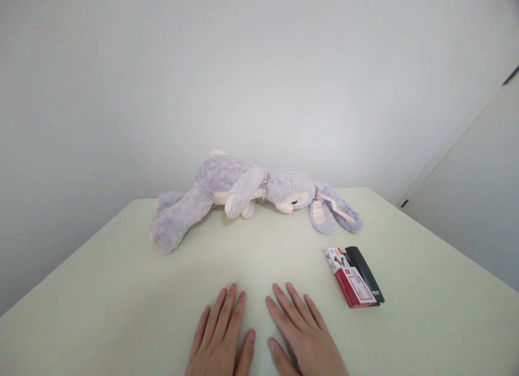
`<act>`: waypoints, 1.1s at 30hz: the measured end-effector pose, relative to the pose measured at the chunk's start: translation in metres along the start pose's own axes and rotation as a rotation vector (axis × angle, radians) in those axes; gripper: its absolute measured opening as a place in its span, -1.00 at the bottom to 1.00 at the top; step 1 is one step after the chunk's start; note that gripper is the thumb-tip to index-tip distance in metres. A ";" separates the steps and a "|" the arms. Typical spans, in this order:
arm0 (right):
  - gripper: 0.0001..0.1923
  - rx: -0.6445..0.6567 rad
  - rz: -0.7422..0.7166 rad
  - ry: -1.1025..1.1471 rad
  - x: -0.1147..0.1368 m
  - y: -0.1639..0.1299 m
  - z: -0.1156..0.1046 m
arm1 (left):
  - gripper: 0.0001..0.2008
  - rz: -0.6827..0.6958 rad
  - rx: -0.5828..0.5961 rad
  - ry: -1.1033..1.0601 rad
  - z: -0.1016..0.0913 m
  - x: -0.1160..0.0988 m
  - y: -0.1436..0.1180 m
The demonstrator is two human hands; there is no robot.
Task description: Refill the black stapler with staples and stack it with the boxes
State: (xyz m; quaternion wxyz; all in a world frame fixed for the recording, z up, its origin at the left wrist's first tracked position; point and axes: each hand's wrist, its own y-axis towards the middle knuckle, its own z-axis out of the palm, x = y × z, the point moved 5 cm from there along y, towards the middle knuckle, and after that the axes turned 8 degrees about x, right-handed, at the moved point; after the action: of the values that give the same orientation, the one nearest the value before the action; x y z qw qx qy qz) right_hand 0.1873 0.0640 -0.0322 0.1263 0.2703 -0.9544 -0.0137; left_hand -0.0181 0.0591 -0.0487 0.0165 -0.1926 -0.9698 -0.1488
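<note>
Stapler work has not begun, by the look of it — nothing is held and everything lies at rest. Largest is the pale green flat-topped desk (121,289), which runs back to a plain white wall. Next in size is the grey-lilac plush rabbit with pink-lined ears (251,195), lying on its side at the far part of the desk, head toward the right, long ears spread flat.

Taking the rabbit as landmark: nearer the person and to the right of its ears lies the slim black stapler (365,273), and touching its left side is the small red-and-white cardboard box of staples (352,281). The box appears closed, though that is hard to tell for sure.

Nearer again than the rabbit, about below its middle, both hands rest palm down on the desk. The left hand (221,338) and the right hand (302,332) lie just beside each other, fingers spread flat, each grip empty. The right hand is the nearer to the stapler, yet apart from it — so I judge every step is left to do.
</note>
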 end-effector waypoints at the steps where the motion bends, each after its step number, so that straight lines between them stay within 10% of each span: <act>1: -0.21 -0.008 0.000 -0.014 -0.001 0.000 0.003 | -0.25 0.001 -0.007 0.001 0.000 0.000 0.000; 33: -0.23 -0.001 -0.010 -0.028 -0.004 0.000 0.010 | -0.25 0.007 -0.017 -0.004 -0.003 -0.001 0.000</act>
State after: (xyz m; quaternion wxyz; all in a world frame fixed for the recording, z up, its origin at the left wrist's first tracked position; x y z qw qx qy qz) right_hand 0.1882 0.0660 -0.0431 0.1129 0.2749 -0.9546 -0.0185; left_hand -0.0177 0.0580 -0.0459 0.0136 -0.1965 -0.9679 -0.1564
